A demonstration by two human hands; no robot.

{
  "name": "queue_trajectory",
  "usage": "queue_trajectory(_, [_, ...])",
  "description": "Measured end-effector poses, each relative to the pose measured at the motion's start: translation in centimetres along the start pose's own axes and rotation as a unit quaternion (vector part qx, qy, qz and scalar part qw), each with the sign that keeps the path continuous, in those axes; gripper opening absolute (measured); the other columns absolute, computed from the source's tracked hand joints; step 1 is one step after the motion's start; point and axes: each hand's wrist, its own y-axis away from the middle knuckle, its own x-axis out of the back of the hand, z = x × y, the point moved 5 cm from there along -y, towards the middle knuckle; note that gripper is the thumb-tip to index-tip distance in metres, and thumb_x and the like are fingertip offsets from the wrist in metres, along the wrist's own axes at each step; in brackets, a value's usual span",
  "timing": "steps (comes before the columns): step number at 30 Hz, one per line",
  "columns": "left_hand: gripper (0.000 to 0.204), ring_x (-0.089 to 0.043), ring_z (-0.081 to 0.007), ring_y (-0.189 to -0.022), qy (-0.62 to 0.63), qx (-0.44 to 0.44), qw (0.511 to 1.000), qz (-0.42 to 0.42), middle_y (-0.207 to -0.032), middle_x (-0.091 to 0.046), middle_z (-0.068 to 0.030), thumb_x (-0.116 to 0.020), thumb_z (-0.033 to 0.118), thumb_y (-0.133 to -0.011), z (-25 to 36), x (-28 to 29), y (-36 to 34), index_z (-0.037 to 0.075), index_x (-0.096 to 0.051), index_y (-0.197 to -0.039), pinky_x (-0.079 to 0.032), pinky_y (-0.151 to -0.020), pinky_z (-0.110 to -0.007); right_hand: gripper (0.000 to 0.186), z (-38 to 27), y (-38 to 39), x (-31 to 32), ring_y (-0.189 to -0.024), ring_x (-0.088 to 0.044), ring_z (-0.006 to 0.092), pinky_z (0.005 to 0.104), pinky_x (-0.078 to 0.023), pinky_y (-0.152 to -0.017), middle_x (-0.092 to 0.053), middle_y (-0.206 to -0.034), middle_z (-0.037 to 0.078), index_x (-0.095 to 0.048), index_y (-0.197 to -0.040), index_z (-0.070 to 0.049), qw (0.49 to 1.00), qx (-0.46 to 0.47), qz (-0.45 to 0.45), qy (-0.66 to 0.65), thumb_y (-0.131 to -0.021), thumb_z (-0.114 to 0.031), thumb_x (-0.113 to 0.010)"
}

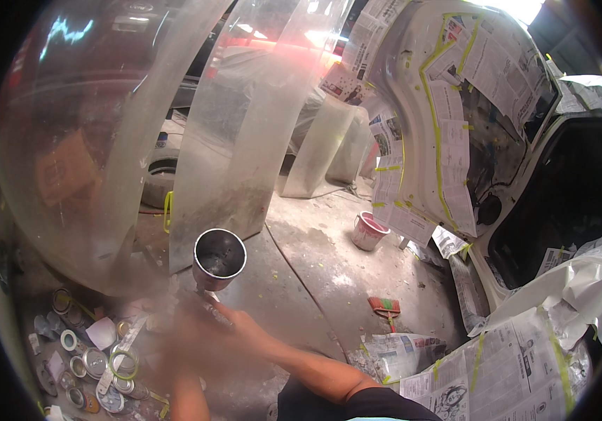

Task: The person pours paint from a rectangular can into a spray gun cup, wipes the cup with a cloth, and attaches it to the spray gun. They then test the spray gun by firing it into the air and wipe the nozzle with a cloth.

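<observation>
In the lower middle, an open round cup (219, 256) with a dark inside and a pale rim stands up above my hands. It appears to top a spray gun (215, 306), whose body is mostly lost in a brown blur. My right hand (239, 328) is closed around the gun below the cup, its forearm coming in from the lower right. My left hand (187, 347) is beside it under the same blur. Its fingers cannot be made out, nor whether they touch the gun.
Clear plastic sheets (224, 140) hang ahead and left. An opened car door (413, 77), masked with newspaper and yellow tape, stands right. A pinkish-stained bucket (369, 231) and a red-green brush (385, 306) are on the floor. Several paint cans (95, 363) crowd the lower left.
</observation>
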Motion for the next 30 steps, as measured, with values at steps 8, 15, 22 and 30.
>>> queue_trajectory(8, [0.024,-0.067,-0.0168,-0.084,-0.010,0.002,1.000,-0.004,-0.100,-0.065,-0.0099,-0.049,0.000,-0.087,0.52,-0.32,0.32,-0.003,-0.057,-0.109,-0.057,-0.070,-0.029,0.063,0.50,-0.14,-0.21,-0.095,-0.064,0.0429,0.0440,-0.049,-0.081,-0.064,-0.102,0.029,-0.037,-0.142,-0.002,1.000,0.019,0.010,0.001,-0.092,-0.032,-0.060])
queue_trajectory(15, [0.023,-0.067,-0.0165,-0.083,-0.009,0.002,1.000,0.000,-0.098,-0.066,-0.0094,-0.048,0.000,-0.087,0.42,-0.28,0.33,-0.003,-0.058,-0.108,-0.056,-0.068,-0.029,0.064,0.57,-0.20,-0.22,-0.092,-0.066,0.0404,0.0430,-0.049,-0.080,-0.065,-0.100,0.029,-0.036,-0.143,-0.002,1.000,0.024,0.014,0.003,-0.092,-0.032,-0.060])
queue_trajectory(22, [0.022,-0.067,-0.0164,-0.085,-0.019,0.002,1.000,0.005,-0.099,-0.066,-0.0088,-0.049,0.001,-0.088,0.57,-0.33,0.33,-0.002,-0.058,-0.108,-0.056,-0.071,-0.029,0.065,0.51,-0.25,-0.23,-0.092,-0.065,0.0405,0.0429,-0.049,-0.080,-0.064,-0.099,0.030,-0.035,-0.143,-0.002,1.000,0.022,0.009,-0.005,-0.092,-0.032,-0.060])
queue_trajectory(30, [0.022,-0.067,-0.0166,-0.085,-0.006,0.005,1.000,0.010,-0.099,-0.066,-0.0085,-0.050,0.001,-0.088,0.42,-0.29,0.35,-0.002,-0.058,-0.108,-0.056,-0.072,-0.029,0.065,1.03,-0.39,-0.38,-0.093,-0.065,0.0413,0.0434,-0.049,-0.081,-0.064,-0.100,0.030,-0.035,-0.143,-0.001,1.000,0.019,0.016,-0.006,-0.092,-0.033,-0.060])
